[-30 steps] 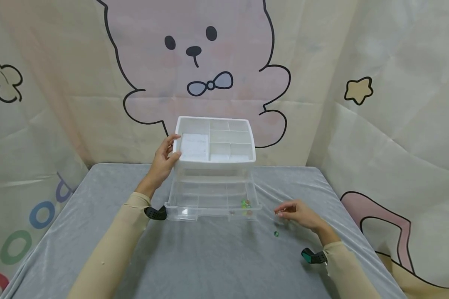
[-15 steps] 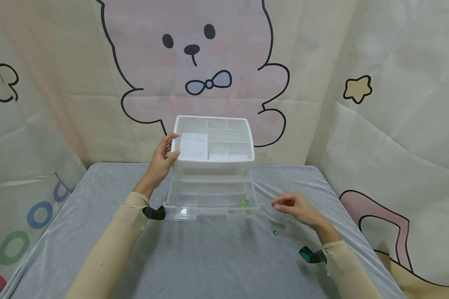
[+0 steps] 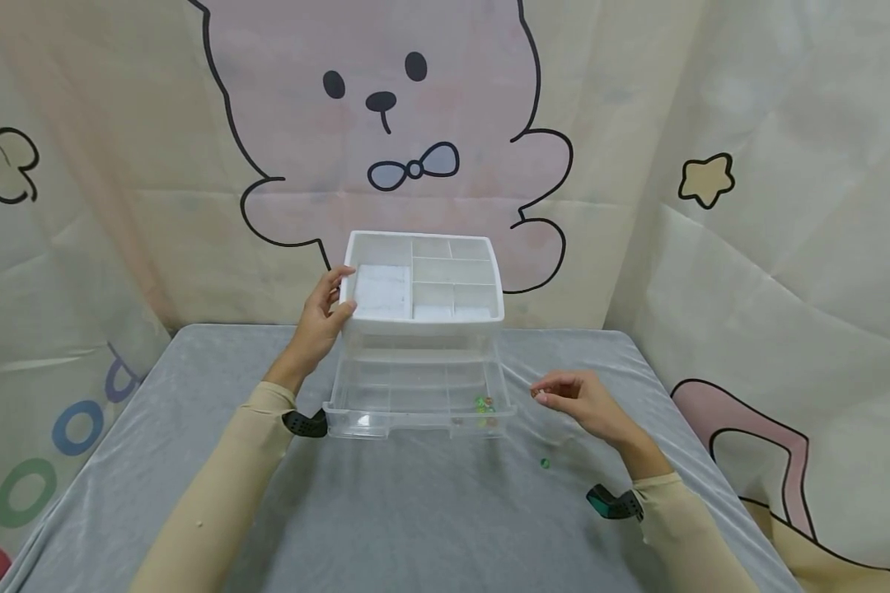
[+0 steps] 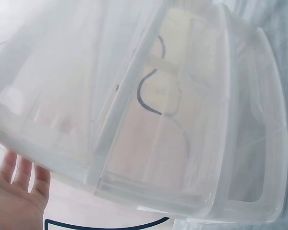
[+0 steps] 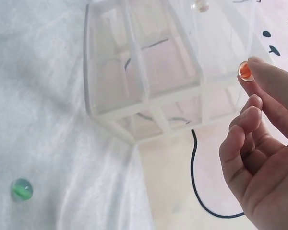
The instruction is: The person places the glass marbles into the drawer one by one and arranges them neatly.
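Note:
A storage box with a white compartment top [image 3: 386,292] stands in the middle of the table. Below it a clear drawer [image 3: 419,422] is pulled out toward me, with a few green and orange marbles [image 3: 485,404] in its right compartment. My left hand [image 3: 316,319] grips the left rim of the white top, thumb in front and fingers behind. To the right of the drawer, my right hand [image 3: 584,404] pinches an orange marble [image 5: 245,71] between thumb and forefinger, above the cloth. A green marble [image 3: 545,464] lies on the cloth below that hand.
Grey cloth [image 3: 415,511] covers the table, wrinkled on the right. A curtain with a bear drawing [image 3: 415,123] hangs right behind the box, and further printed curtains flank both sides. A black band [image 3: 614,502] sits at my right wrist, another at my left.
My right hand has moved a little to the left and up, toward the drawer, with the orange marble now plainer between its fingertips. The left hand and the box stay put.

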Motion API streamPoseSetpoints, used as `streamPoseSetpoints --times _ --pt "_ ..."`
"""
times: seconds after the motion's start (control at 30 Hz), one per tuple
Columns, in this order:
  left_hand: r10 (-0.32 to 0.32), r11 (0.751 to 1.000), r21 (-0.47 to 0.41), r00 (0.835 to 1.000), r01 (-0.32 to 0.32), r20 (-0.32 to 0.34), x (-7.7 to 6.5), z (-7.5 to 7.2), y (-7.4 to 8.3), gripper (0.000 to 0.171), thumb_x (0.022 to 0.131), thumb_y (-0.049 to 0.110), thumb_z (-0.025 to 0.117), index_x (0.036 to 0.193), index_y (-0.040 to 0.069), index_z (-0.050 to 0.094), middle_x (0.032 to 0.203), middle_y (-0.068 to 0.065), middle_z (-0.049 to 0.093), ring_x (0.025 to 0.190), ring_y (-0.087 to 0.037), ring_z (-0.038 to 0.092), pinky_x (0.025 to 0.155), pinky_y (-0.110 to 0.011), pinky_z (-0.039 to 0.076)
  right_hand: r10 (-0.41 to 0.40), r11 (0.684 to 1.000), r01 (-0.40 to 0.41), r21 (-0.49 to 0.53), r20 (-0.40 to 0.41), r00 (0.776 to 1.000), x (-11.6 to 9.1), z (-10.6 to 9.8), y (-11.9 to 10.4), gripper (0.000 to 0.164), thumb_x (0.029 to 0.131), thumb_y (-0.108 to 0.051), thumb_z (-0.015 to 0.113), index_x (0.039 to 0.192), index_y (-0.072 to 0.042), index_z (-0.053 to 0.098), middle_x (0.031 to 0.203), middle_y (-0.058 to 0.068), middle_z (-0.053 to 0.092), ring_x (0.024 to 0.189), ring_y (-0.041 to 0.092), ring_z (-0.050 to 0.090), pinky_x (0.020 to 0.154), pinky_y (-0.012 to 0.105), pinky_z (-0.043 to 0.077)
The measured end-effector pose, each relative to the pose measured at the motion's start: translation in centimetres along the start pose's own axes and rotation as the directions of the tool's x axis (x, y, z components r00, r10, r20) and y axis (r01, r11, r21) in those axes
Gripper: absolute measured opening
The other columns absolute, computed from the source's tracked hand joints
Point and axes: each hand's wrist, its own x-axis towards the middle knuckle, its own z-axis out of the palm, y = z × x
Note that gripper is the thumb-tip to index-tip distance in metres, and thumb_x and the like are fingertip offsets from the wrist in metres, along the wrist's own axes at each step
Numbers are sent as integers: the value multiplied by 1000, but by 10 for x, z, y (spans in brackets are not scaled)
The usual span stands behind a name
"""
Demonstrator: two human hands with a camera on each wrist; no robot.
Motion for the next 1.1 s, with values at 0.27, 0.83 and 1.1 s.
streamPoseSetpoints --times 0.27,0.83,1.1 --pt "3 1000 -2 1000 -3 -5 0 0 0 51 102 6 48 151 12 36 157 -14 33 125 -24 45 83 -18 48 -48 999 47 -13 -46 998 10 3 -18 17 96 -3 65 108 6 72 101 -9 71 86 4 67 75 23 56" --pt "-3 1000 -1 1000 3 5 1 0 1 52 101 6 48 151 14 37 156 -14 33 127 -25 45 84 -19 49 -138 990 141 24 -88 986 25 12 -51 18 95 0 65 110 9 71 102 -10 69 79 7 63 69 21 53" --pt "-5 1000 5 1000 5 -1 1 0 1 52 101 6 48 151 14 37 157 -14 33 128 -27 45 84 -18 48 -129 992 129 -9 -77 989 31 16 -58 18 94 0 66 109 8 71 102 -13 69 74 3 60 66 20 51"
